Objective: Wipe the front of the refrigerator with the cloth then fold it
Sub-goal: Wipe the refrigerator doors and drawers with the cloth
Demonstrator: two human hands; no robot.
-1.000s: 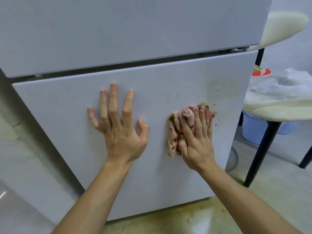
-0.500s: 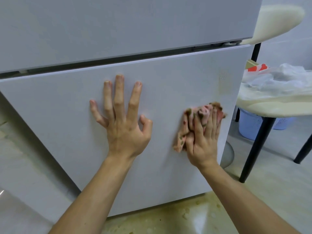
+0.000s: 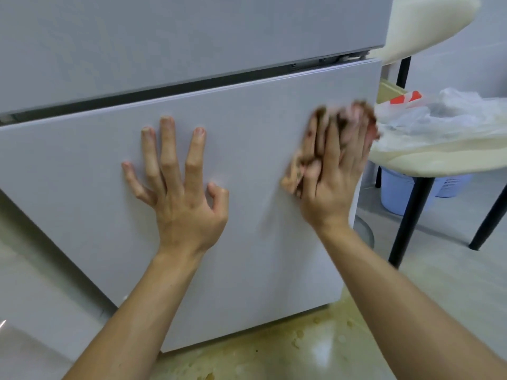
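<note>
**Desk:** What does the cloth look like, and where is it?

**Photographer:** The cloth (image 3: 295, 171) is a bunched rag, pink with brown and green blotches, smeared by motion blur. It lies against the lower door (image 3: 82, 193) of the pale grey refrigerator (image 3: 164, 37), close to that door's right edge and just below its upper right corner.

**Desk:** And the grips?

**Photographer:** The right grip (image 3: 333, 185), a bare hand, lies on the cloth with its fingers straight and close together, pressing the rag to the door. The rag shows past the fingertips and beside the thumb. The blur hides whether the thumb hooks it. The left grip (image 3: 183, 196), the other bare hand, is spread wide and holds nothing. Its fanned fingertips and thumb tip touch the middle of the lower door, well apart from the cloth.

**Desk:** Which way does the cloth run?

**Photographer:** Its long axis climbs the door from beside the thumb at lower left to the fingertips at upper right. It runs in line with the fingers and leans a little to the right.

**Desk:** Anything around it?

**Photographer:** Right of the refrigerator, a cream padded seat (image 3: 439, 160) on black legs carries a crumpled plastic bag (image 3: 452, 116). A pale blue basket (image 3: 396, 193) stands on the floor (image 3: 274, 352) beneath it. The floor at the refrigerator's foot bears yellow-brown stains.
</note>
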